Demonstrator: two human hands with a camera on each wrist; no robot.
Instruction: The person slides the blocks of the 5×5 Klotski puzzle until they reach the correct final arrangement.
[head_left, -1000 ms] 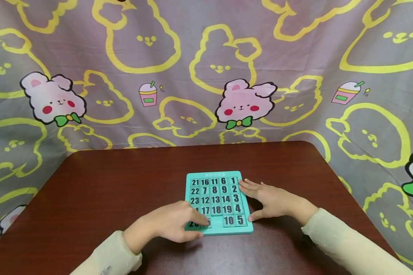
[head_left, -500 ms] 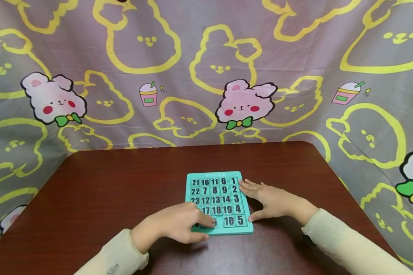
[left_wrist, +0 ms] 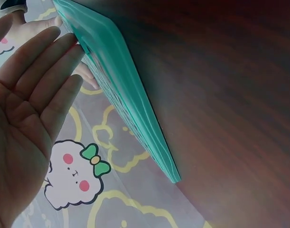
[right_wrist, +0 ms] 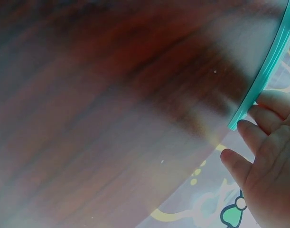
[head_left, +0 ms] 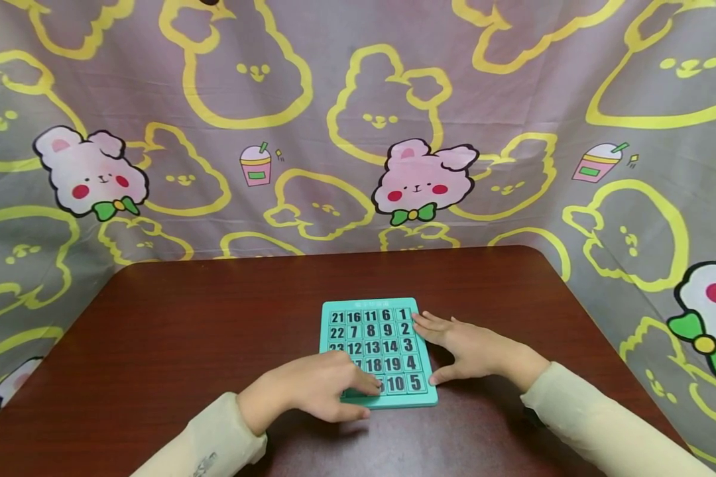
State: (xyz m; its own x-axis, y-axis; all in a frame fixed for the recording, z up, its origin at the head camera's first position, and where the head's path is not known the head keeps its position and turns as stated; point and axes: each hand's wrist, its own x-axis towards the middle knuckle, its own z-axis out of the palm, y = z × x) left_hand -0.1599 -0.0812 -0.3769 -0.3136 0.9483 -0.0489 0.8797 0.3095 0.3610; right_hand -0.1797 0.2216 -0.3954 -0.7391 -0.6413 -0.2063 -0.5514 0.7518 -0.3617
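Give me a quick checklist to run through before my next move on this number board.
1. Board flat on the table: ok.
2. Right hand at the board's right edge: ok.
3. Left hand with a fingertip at a bottom-row tile: ok.
4. That tile's whole number readable: not ok, the finger covers part of it.
5. Right column reads 1 to 5 downward: ok.
6. Any open slot at lower left: cannot tell, the left hand hides that area.

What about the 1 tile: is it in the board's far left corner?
No, the 1 tile sits in the far right corner of the board; the 21 tile fills the far left.
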